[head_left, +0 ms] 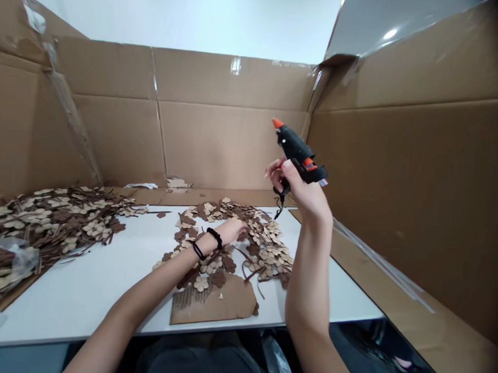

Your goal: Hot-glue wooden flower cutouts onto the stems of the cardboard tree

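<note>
The right hand, raised over the counter, is wrapped around a glue gun — its orange nozzle points up and to the left, and a pale spot on its black body is too small to read. The left hand, 2 black bands on its wrist, reaches into a pile of beige and brown flower pieces; its fingertips are hidden, so I cannot tell whether they grip one. Nearer the front edge lies 1 cardboard sheet, partly under the flowers. Far left, a larger heap mixes flowers and thin stems; a clear plastic bag lies there — brown shows through it. Cardboard walls enclose 3 sides.
</note>
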Demonstrator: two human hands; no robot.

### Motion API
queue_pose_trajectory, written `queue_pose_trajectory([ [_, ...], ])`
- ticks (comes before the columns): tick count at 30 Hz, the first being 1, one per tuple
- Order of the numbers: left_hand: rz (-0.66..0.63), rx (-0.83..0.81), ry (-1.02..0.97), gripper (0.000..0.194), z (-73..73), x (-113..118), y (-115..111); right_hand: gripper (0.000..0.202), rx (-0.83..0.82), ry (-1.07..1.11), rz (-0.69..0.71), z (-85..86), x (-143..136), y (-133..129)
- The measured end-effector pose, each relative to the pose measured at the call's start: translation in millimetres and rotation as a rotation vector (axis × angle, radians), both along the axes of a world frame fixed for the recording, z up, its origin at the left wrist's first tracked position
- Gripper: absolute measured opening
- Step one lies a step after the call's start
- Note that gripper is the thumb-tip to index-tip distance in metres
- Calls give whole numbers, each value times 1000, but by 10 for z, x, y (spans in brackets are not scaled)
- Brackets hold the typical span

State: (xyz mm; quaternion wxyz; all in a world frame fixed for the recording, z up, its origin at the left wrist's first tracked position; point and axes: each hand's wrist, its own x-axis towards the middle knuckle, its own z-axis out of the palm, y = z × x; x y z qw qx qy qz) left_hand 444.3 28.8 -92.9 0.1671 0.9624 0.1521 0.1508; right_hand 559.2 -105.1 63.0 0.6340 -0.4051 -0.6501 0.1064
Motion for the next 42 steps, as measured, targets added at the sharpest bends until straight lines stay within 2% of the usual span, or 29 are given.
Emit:
queue_pose_trajectory([
  [2,26,-83,-91,27,201,-105,74,50,-44,-2,-9,1,-15,-7],
  [5,71,-189,-229,38,600,-327,130,56,-141,-22,-43,-8,-56,23],
  [7,59,-364,-374,39,879,-527,96,56,-197,-30,-51,-31,-85,79],
  [9,33,-612,-548,38,1119,-741,9,55,-217,-3,-30,-67,-111,157],
  [11,30,-791,-674,38,1292,-925,-99,52,-203,47,37,-106,-135,242],
  [13,62,-813,-716,37,1398,-1052,-195,50,-186,86,95,-142,-157,315],
  [17,97,-808,-724,35,1486,-1158,-309,52,-192,69,102,-189,-181,404],
  [25,93,-779,-700,36,1590,-1206,-495,54,-191,90,93,-221,-141,440],
  [35,57,-746,-702,32,1560,-1194,-511,55,-176,31,-2,-185,-138,371],
  [42,105,-737,-695,35,1570,-1201,-499,55,-198,14,-87,-154,-177,328],
])
